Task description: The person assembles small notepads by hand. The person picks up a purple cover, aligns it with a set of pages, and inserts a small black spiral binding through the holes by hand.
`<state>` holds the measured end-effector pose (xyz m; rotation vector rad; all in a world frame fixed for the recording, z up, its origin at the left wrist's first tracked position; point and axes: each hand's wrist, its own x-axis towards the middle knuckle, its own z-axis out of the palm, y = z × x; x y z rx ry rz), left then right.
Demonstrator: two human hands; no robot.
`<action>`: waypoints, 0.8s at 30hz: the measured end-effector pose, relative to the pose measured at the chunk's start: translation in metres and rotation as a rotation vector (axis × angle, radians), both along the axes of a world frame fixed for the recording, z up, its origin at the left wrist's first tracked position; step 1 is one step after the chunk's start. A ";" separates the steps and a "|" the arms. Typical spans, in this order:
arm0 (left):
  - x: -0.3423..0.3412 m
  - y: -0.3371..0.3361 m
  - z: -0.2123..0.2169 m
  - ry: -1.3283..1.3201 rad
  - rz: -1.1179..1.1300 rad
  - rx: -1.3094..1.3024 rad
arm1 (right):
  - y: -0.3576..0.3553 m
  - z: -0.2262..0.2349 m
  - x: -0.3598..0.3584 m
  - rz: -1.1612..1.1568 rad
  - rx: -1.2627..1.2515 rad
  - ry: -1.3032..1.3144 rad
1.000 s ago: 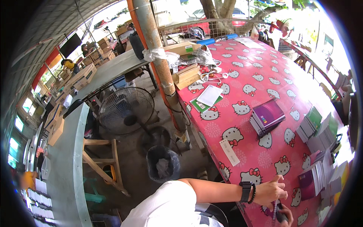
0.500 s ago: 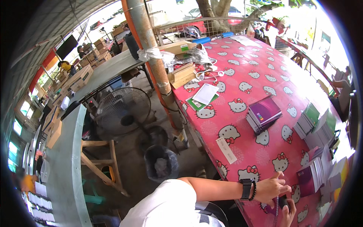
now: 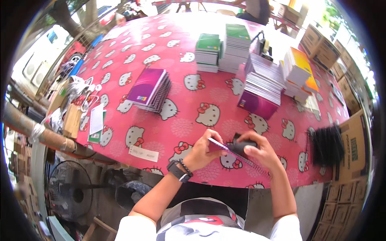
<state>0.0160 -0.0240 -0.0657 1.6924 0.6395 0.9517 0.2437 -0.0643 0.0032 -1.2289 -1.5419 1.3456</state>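
Observation:
A spiral notebook (image 3: 237, 156) with a purple cover is tilted edge-on over the near side of the table, its wire coil running down to the right. My left hand (image 3: 202, 153), with a black watch and a beaded bracelet on the wrist, pinches the notebook's upper left end. Around a dark, rounded object (image 3: 243, 148) my right hand (image 3: 261, 150) is closed, right against the coil; what kind of thing it is I cannot make out. Left of them stands a stack of purple spiral notebooks (image 3: 148, 88). Another purple stack (image 3: 259, 102) rises beyond my right hand.
Green-covered notebook stacks (image 3: 208, 42) and yellow-orange ones (image 3: 297, 66) stand farther back. A bundle of black coils (image 3: 327, 145) lies by cardboard boxes (image 3: 354, 140) at right. A paper strip (image 3: 144, 153) sits near the front edge. A fan (image 3: 70, 193) stands below left; a person (image 3: 257, 10) is beyond the table.
My view has swung to the right, so the table and both hands now sit mid-picture. Both hands are still together at the notebook, with the dark object in the right.

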 end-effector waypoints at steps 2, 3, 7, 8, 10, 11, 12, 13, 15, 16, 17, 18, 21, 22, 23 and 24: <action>0.008 -0.003 0.000 -0.072 -0.049 -0.109 | -0.004 0.001 0.004 0.012 -0.051 0.369; 0.008 -0.004 0.001 -0.102 -0.064 -0.164 | -0.006 0.003 0.002 0.021 -0.037 0.311; 0.013 0.001 0.008 -0.119 -0.087 -0.184 | 0.009 0.001 0.008 -0.051 0.077 -0.186; 0.014 0.005 0.007 -0.096 -0.094 -0.179 | 0.008 0.001 0.009 -0.027 0.055 0.044; 0.014 0.011 0.001 -0.051 -0.093 -0.179 | 0.010 0.005 0.004 0.012 -0.003 0.163; 0.014 0.013 -0.001 -0.035 -0.090 -0.180 | 0.013 0.011 -0.001 0.018 -0.033 0.053; 0.015 0.016 0.000 -0.015 -0.096 -0.178 | 0.014 0.015 -0.002 0.014 -0.060 -0.055; 0.016 0.018 0.002 0.004 -0.101 -0.175 | 0.016 0.011 0.001 0.000 -0.035 0.048; 0.017 0.016 -0.006 -0.003 -0.069 -0.110 | 0.021 0.002 0.005 -0.019 0.013 0.253; 0.017 0.016 -0.009 -0.008 -0.049 -0.079 | 0.016 0.005 -0.002 0.025 -0.028 0.512; 0.017 0.019 -0.012 -0.028 -0.059 -0.119 | 0.019 0.006 -0.003 0.018 -0.001 0.264; 0.018 0.019 -0.010 -0.047 -0.076 -0.163 | 0.022 0.006 -0.001 0.003 0.023 0.017; 0.019 0.018 -0.009 -0.051 -0.114 -0.171 | 0.023 0.005 0.003 -0.121 0.155 -0.392; 0.016 0.017 -0.009 -0.043 -0.116 -0.151 | 0.018 0.002 0.007 -0.152 0.228 -0.397; 0.014 0.016 -0.008 -0.026 -0.089 -0.153 | 0.013 -0.001 0.012 -0.183 0.301 -0.401; 0.011 0.013 -0.002 -0.005 -0.059 -0.154 | 0.005 -0.006 0.020 -0.264 0.321 -0.415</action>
